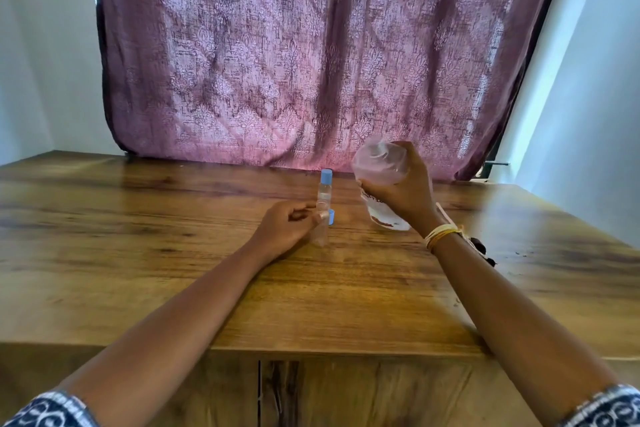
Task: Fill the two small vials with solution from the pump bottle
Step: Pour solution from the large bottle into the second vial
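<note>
Vials: two, one capped [325, 189]; left fingers [313, 217] pinch the open one [320, 232], right hand [405, 191] grips bottle [381, 166].

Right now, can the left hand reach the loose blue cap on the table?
Probably yes. The blue cap lies just beyond the left hand, but that hand is holding the open vial, which stands between them. It would have to let go first.

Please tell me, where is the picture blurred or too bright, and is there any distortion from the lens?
Head view: the large bottle in the right hand is smeared by motion blur; daylight glows through the curtain and leaves a sheen on the table; the wide lens bends the table edges and walls; the clear vial by the left hand is hard to read.
</note>
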### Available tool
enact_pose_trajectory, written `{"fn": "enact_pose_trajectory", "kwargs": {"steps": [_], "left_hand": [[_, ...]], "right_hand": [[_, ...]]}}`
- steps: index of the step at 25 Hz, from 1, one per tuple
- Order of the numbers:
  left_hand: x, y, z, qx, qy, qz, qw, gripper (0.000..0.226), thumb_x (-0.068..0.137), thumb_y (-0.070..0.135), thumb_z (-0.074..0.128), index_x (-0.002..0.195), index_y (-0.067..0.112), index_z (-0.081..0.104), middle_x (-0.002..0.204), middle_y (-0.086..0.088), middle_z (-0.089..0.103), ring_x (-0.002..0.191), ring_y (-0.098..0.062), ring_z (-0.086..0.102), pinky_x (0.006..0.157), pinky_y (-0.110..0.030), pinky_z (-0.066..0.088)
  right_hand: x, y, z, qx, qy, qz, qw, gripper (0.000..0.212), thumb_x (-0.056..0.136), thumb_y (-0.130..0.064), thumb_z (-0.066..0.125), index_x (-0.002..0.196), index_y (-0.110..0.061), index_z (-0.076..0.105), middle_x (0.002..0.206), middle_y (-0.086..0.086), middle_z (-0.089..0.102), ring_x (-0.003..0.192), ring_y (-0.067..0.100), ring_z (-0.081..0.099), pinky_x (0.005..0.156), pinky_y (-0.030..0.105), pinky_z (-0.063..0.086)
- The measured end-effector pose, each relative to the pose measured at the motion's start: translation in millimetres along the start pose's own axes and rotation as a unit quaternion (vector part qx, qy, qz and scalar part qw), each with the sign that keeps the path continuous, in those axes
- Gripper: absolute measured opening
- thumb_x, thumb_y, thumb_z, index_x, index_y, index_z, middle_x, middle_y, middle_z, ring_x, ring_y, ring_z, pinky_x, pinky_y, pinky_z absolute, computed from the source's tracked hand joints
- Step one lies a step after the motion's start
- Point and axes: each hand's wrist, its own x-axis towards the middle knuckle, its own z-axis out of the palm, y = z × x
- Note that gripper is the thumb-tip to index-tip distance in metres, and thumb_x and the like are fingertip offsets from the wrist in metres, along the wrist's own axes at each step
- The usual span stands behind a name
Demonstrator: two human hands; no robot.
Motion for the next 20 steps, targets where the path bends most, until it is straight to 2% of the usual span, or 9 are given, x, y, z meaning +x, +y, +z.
{"fn": "enact_pose_trajectory", "kwargs": {"steps": [4, 6, 10, 12, 15, 17, 20], "left_hand": [[0, 3, 0, -0.021, 0.015, -0.002, 1.0, 0.031, 0.085, 0.027, 0.07, 0.115, 0.016, 0.07, 0.108, -0.001, 0.074, 0.09, -0.006, 0.069, 0.08, -0.029, 0.054], [-1, 4, 2, -0.038, 0.015, -0.01, 0.999, 0.029, 0.085, 0.024, 0.07, 0.113, 0.016, 0.07, 0.103, -0.001, 0.075, 0.081, -0.003, 0.068, 0.074, -0.025, 0.054], [-1, 5, 2, -0.074, 0.013, -0.015, 0.997, 0.027, 0.086, 0.019, 0.07, 0.113, 0.018, 0.069, 0.096, -0.004, 0.076, 0.083, -0.016, 0.072, 0.073, -0.035, 0.059], [-1, 6, 2, -0.085, 0.007, -0.009, 0.996, 0.024, 0.086, 0.018, 0.069, 0.11, 0.021, 0.069, 0.098, -0.008, 0.076, 0.087, -0.02, 0.072, 0.071, -0.034, 0.06], [-2, 7, 4, -0.106, 0.004, -0.009, 0.994, 0.022, 0.088, 0.012, 0.067, 0.109, 0.014, 0.07, 0.098, -0.011, 0.075, 0.084, -0.017, 0.071, 0.062, -0.023, 0.059], [-1, 6, 4, -0.103, 0.004, -0.01, 0.995, 0.025, 0.086, 0.014, 0.069, 0.111, 0.009, 0.071, 0.1, -0.011, 0.075, 0.087, -0.019, 0.072, 0.061, -0.023, 0.057], [-3, 8, 4, -0.106, 0.008, -0.006, 0.994, 0.024, 0.085, 0.015, 0.07, 0.109, 0.01, 0.071, 0.098, -0.008, 0.075, 0.083, -0.016, 0.07, 0.057, -0.022, 0.056]], "right_hand": [[-14, 4, 2, -0.097, -0.029, -0.078, 0.992, 0.071, 0.058, -0.026, 0.09, 0.118, -0.014, 0.054, 0.102, -0.008, 0.064, 0.086, 0.007, 0.06, 0.071, 0.02, 0.048], [-16, 6, 1, -0.12, -0.044, -0.098, 0.987, 0.07, 0.059, -0.029, 0.088, 0.119, -0.017, 0.054, 0.105, -0.006, 0.065, 0.087, 0.01, 0.061, 0.073, 0.028, 0.051], [-16, 8, -1, -0.165, -0.075, -0.146, 0.972, 0.066, 0.06, -0.036, 0.083, 0.117, -0.018, 0.055, 0.108, 0.001, 0.067, 0.096, 0.023, 0.062, 0.08, 0.041, 0.051], [-14, 8, -1, -0.183, -0.082, -0.167, 0.965, 0.064, 0.061, -0.038, 0.082, 0.116, -0.018, 0.055, 0.106, 0.001, 0.067, 0.095, 0.024, 0.062, 0.078, 0.041, 0.051], [-15, 11, 0, -0.209, -0.095, -0.183, 0.956, 0.066, 0.062, -0.041, 0.079, 0.119, -0.019, 0.054, 0.108, 0.002, 0.066, 0.097, 0.026, 0.062, 0.079, 0.04, 0.049], [-16, 12, 1, -0.232, -0.108, -0.189, 0.948, 0.067, 0.063, -0.044, 0.078, 0.121, -0.021, 0.053, 0.111, 0.002, 0.065, 0.101, 0.028, 0.061, 0.081, 0.042, 0.048], [-16, 13, 3, -0.256, -0.113, -0.208, 0.937, 0.066, 0.065, -0.045, 0.079, 0.121, -0.025, 0.051, 0.112, 0.001, 0.065, 0.099, 0.028, 0.061, 0.08, 0.043, 0.047]]}}
